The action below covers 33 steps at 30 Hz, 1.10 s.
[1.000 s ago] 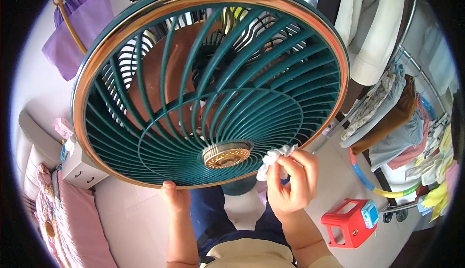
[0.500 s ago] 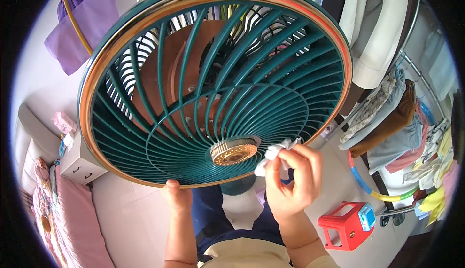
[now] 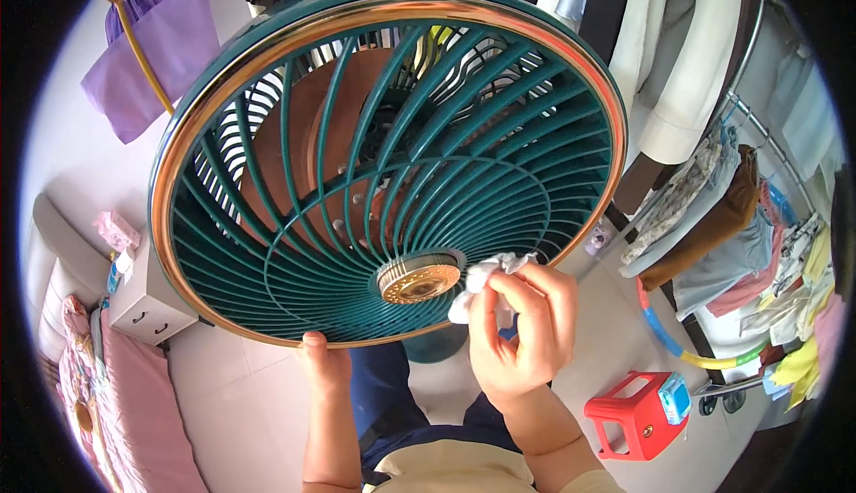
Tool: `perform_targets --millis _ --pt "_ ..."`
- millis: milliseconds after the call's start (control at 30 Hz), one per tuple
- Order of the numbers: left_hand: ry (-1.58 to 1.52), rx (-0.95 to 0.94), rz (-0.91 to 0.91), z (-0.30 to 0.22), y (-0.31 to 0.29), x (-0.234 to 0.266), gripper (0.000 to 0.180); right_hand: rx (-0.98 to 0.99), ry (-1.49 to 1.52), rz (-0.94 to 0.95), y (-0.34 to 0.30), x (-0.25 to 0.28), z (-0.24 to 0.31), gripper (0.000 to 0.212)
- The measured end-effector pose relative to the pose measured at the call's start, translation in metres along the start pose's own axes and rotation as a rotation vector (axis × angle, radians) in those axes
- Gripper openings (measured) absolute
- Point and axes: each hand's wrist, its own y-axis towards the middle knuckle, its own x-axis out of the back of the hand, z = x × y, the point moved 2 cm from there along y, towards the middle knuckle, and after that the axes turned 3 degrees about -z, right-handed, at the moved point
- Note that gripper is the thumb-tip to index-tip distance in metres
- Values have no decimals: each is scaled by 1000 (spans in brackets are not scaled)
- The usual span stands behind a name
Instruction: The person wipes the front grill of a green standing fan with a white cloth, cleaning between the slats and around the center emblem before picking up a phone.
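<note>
A large electric fan (image 3: pixel 357 192) with a dark green spiral grille, a copper-coloured rim and a gold centre cap (image 3: pixel 419 283) fills the upper middle, its face tilted up at me. My left hand (image 3: pixel 326 364) grips the lower left of the rim, the thumb on the front edge and the other fingers hidden behind. In my right hand (image 3: pixel 530 337) a crumpled white wipe (image 3: pixel 486 281) is pinched between thumb and fingers, against or just over the grille right of the cap. Brown blades show through the bars, and part of the green base (image 3: pixel 435 347) is visible below.
Clothes hang on a metal rack (image 3: pixel 758 123) behind and right of the fan. A red plastic stool (image 3: pixel 637 413) with a small blue pack on top stands at right. At left are a pink-covered bed (image 3: pixel 147 386), a white drawer cabinet (image 3: pixel 153 301) and a hanging purple bag (image 3: pixel 156 61).
The fan has shifted slightly left and tipped a little. My right hand with the wipe has moved slightly left along with it, while my left hand keeps its hold on the rim.
</note>
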Motion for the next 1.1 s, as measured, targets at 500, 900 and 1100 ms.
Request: perform_targets --millis 500,900,1100 --pt "-21 -10 62 12 9 18 76 67 88 -50 1 13 -10 25" --pt "29 -12 79 13 10 16 75 65 -86 -16 -13 10 -31 14" --pt "-35 -51 113 13 10 16 73 142 8 70 10 3 -10 25"
